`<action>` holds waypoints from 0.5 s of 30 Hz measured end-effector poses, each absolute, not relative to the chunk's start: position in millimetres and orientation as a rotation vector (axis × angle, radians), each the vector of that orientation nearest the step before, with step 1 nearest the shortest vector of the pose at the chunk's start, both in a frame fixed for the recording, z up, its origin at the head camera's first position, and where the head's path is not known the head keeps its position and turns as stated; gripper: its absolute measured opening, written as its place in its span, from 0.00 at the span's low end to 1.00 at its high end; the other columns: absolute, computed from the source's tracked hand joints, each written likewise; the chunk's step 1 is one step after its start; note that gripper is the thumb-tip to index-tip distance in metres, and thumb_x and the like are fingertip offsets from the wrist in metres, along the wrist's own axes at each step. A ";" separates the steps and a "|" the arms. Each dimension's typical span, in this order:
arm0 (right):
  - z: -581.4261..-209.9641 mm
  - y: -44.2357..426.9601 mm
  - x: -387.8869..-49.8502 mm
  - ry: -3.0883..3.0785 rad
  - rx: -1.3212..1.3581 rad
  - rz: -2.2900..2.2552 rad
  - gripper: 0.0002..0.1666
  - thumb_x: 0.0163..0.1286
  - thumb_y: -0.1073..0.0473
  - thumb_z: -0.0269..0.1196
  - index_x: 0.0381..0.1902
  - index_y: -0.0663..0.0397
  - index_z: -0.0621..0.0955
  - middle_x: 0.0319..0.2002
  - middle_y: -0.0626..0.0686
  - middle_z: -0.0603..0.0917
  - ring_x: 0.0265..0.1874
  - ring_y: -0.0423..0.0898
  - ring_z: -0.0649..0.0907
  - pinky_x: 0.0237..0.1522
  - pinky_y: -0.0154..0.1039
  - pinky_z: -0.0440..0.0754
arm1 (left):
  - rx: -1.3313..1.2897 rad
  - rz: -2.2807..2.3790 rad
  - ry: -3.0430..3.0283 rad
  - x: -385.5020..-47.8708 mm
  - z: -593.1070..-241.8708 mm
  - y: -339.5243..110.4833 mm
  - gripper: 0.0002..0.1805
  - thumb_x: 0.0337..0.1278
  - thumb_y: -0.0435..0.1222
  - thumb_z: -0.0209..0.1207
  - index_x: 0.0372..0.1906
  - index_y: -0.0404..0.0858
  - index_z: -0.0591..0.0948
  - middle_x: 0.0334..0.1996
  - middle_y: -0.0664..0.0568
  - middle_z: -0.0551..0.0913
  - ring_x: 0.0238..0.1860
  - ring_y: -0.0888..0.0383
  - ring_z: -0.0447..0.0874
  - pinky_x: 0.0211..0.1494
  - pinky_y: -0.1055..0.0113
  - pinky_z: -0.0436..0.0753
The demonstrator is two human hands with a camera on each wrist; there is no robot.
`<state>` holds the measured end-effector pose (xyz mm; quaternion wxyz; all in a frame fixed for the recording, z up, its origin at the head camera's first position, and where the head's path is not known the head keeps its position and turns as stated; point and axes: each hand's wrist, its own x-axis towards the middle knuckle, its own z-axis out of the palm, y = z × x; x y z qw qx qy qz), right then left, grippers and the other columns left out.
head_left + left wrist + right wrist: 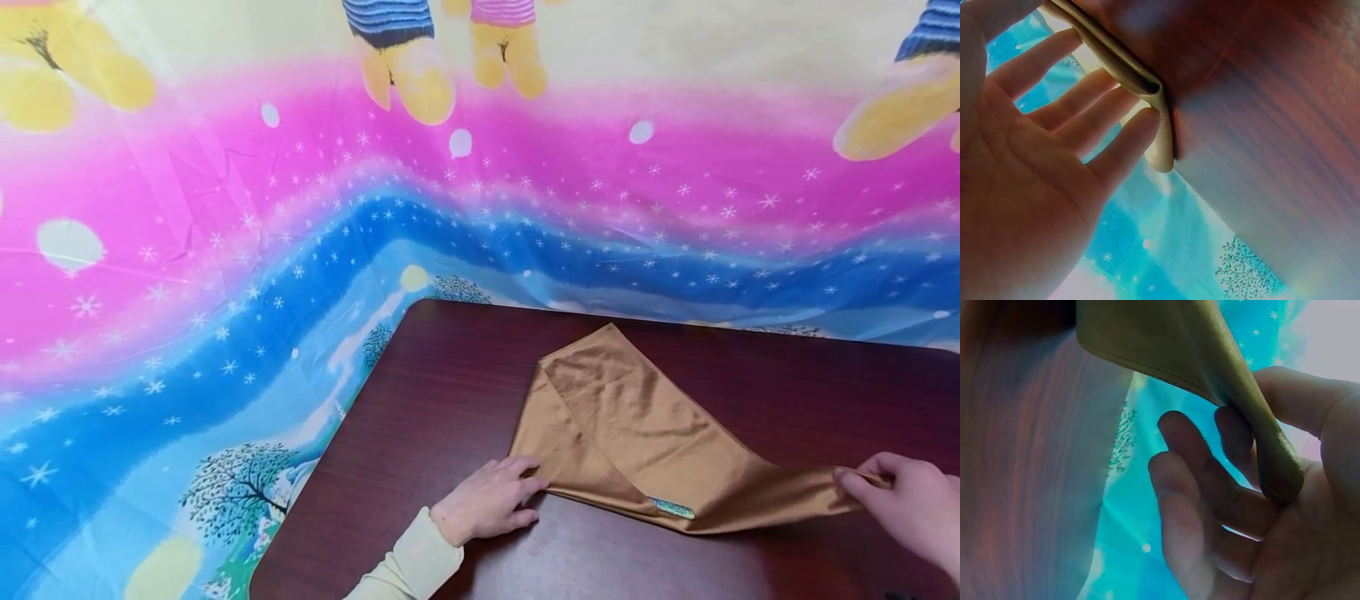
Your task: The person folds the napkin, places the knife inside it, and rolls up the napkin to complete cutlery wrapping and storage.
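Note:
A golden-brown satiny cloth (622, 417), partly folded over itself, lies on the dark wooden table with one corner pointing away. My left hand (491, 500) rests at its left edge, fingertips touching the fold; the left wrist view shows these fingers (1116, 150) extended against the folded edge. At the other end, my right hand (911, 504) pinches a corner between thumb and forefinger and holds it raised off the table. The right wrist view shows the lifted cloth (1160, 344) running into the right hand (1235, 487), its other fingers loosely bent. A small shiny green-blue strip (673, 508) shows near the cloth's front edge.
The reddish-brown table (420, 417) has a rounded far-left corner. Behind it and along its left side hangs a colourful printed sheet (480, 183) with snowflakes, trees and cartoon figures.

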<state>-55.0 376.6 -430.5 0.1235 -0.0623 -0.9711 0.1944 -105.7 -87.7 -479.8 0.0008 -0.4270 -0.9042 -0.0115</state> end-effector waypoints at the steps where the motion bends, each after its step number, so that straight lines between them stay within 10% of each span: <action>1: -428.1 374.6 -56.7 -2.842 -0.185 0.552 0.17 0.68 0.56 0.58 0.19 0.56 0.77 0.14 0.45 0.70 0.15 0.34 0.61 0.23 0.34 0.58 | -1.340 -0.035 -2.837 -105.6 -480.0 -88.0 0.23 0.61 0.51 0.59 0.60 0.50 0.78 0.62 0.51 0.74 0.63 0.57 0.74 0.57 0.60 0.78; 15: -401.4 358.5 -77.7 -3.030 -0.195 0.542 0.21 0.69 0.43 0.58 0.27 0.53 0.81 0.20 0.47 0.81 0.20 0.43 0.73 0.24 0.37 0.62 | -1.331 -0.038 -2.853 -103.8 -480.9 -88.0 0.25 0.61 0.51 0.59 0.62 0.49 0.76 0.63 0.52 0.74 0.64 0.56 0.73 0.59 0.59 0.78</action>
